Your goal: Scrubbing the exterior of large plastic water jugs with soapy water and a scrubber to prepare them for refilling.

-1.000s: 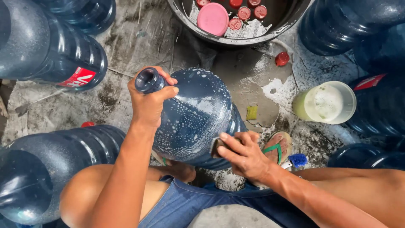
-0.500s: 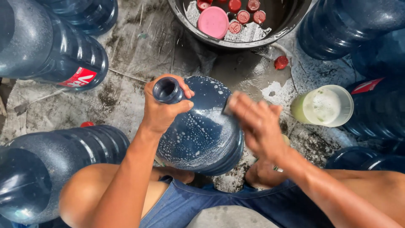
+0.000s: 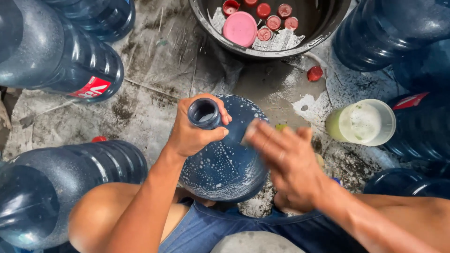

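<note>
- Water jug [image 3: 225, 164], large and dark blue, standing between the person's knees on a wet concrete floor [image 3: 154, 65], just below both hands; its shoulder and side are flecked with white suds.
- Progress, as a judgement: the outside is already lathered, so washing looks well under way; the suds have not been rinsed off, the mouth is open and uncapped, and whether the inside has been cleaned cannot be told.
- Left hand [image 3: 194, 131]: clenched around the jug's neck [image 3: 204, 113], thumb across the front, steadying the jug upright.
- Right hand [image 3: 286, 161]: blurred, fingers [image 3: 269, 138] spread and loosely extended, over the jug's right shoulder; whether it touches the surface or holds a scrubber cannot be told.
- Beyond the hands: a black basin [image 3: 272, 49] of water holding a pink lid [image 3: 240, 28] and several small red caps [image 3: 273, 22]; one more red cap [image 3: 314, 73] lies on the floor just outside the basin.
- Right of the right hand: a pale cup [image 3: 363, 122] of cloudy, soapy liquid.
- Around both arms: other blue jugs [image 3: 61, 61] lying on their sides, near but apart from the one being handled.
</note>
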